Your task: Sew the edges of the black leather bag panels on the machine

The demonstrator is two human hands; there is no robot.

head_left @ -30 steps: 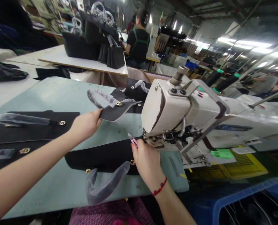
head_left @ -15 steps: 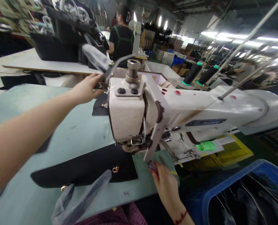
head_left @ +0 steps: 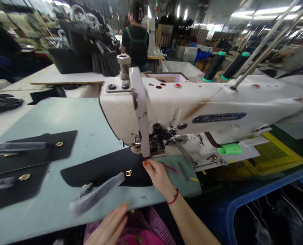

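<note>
A black leather panel (head_left: 102,170) with gold hardware and a plastic-wrapped strap (head_left: 97,195) lies on the green table under the head of a white sewing machine (head_left: 166,112). My right hand (head_left: 158,175) rests at the panel's right edge, just below the needle area. Its fingers are curled, and pink thread snips (head_left: 170,167) stick out from it. My left hand (head_left: 108,228) hovers low at the table's front edge over my lap, fingers stretched out and holding nothing.
Two more black panels (head_left: 34,153) with gold fittings lie at the table's left. Black bags (head_left: 85,51) stand on a back table near a person in a black shirt (head_left: 136,37). Thread cones (head_left: 214,66) rise behind the machine. A blue bin (head_left: 269,211) sits at lower right.
My left hand carried a black strap piece up behind the machine, let it go, and dropped back to the table's front edge. My right hand returned to the panel by the needle.
</note>
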